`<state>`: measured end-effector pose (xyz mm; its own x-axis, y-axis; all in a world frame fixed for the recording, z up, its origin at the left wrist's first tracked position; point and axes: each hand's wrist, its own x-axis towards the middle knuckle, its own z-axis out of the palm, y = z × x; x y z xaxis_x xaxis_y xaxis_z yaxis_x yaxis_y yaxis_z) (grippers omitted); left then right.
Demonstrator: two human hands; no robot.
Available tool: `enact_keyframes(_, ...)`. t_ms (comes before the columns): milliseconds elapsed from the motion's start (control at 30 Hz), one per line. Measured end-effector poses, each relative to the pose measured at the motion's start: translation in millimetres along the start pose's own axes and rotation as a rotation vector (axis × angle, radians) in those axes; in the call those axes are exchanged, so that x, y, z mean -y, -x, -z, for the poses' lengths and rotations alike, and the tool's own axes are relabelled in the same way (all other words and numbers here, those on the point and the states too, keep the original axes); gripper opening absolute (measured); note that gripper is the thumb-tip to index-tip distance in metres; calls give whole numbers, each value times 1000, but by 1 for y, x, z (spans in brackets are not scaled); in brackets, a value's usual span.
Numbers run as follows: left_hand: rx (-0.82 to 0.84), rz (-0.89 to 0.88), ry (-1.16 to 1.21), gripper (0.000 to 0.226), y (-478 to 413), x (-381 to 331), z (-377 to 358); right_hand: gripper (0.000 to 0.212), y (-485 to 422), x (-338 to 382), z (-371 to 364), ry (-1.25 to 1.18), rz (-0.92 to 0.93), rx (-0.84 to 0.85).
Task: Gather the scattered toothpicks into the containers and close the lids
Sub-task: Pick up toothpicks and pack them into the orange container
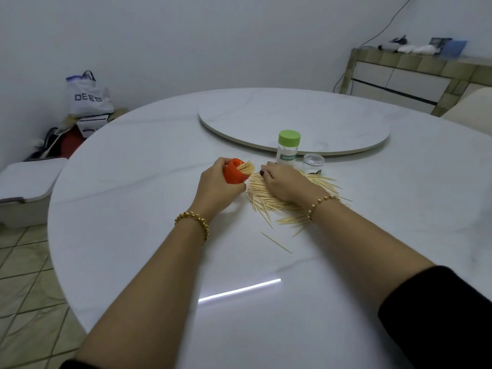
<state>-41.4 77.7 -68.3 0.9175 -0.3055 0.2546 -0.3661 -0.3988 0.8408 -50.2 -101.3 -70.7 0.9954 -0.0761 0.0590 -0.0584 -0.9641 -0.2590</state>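
My left hand [215, 186] grips an orange container [234, 173], tilted with its mouth toward the right and several toothpicks poking out of it. A pile of scattered toothpicks [262, 197] lies on the white table just right of it. My right hand [286, 183] rests palm down on the pile, fingers stretched toward the orange container. Behind the pile stands a clear toothpick container with a green lid [288, 148] on it. A clear lid or small jar [313, 161] sits to its right.
A single toothpick [276, 242] lies apart, nearer to me. A round turntable [292, 119] sits at the table's centre behind the containers. The table's left edge [57, 187] drops to a tiled floor with a bin and bags.
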Motion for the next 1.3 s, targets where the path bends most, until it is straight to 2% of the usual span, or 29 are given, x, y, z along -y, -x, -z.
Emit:
enact_keyframes(400, 50, -33, 9, 56, 8, -8, -9, 35, 67, -10, 13, -28, 66, 2)
enact_keyframes(600, 80, -48, 8, 60, 11, -13, -10, 39, 74, -23, 25, -88, -5, -111)
enact_keyframes(867, 111, -65, 2, 60, 13, -16, -15, 35, 70, -43, 23, -98, -115, -80)
enact_keyframes(1133, 128, -106, -3, 59, 18, -21, -20, 27, 83, -54, 16, -136, -64, -181)
enact_keyframes(1300, 152, -122, 3, 59, 22, -26, -25, 29, 94, -64, 22, -260, -111, -265)
